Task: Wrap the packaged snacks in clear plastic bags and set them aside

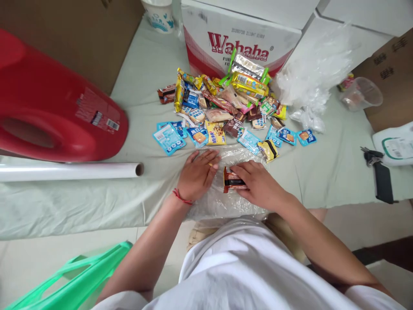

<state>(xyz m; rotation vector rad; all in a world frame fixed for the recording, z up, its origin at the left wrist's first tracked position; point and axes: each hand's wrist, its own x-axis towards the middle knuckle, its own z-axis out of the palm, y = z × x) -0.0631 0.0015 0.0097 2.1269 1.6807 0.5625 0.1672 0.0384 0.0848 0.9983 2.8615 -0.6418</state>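
Observation:
My left hand (pixel 198 172), with a red string at its wrist, lies flat on a sheet of clear plastic film (pixel 222 206), fingers stretched out. On the same film, my right hand (pixel 256 183) has its fingers closed over a small brown wrapped snack (pixel 232 181); part of the packet is hidden under the fingers. Just beyond both hands is a pile of wrapped snacks (pixel 222 101). At its near edge are a yellow cookie packet (pixel 215 132), a pale blue packet (pixel 169 138) and a yellow packet with a dark band (pixel 268 150).
A large red jug (pixel 58 112) and a white film roll (pixel 71 171) are at left. Behind the pile stand a Wahaha carton (pixel 241 32) and crumpled clear bags (pixel 318 73). Keys (pixel 372 156) and a white bottle (pixel 396 144) lie at right. A green bag (pixel 77 280) hangs below the table.

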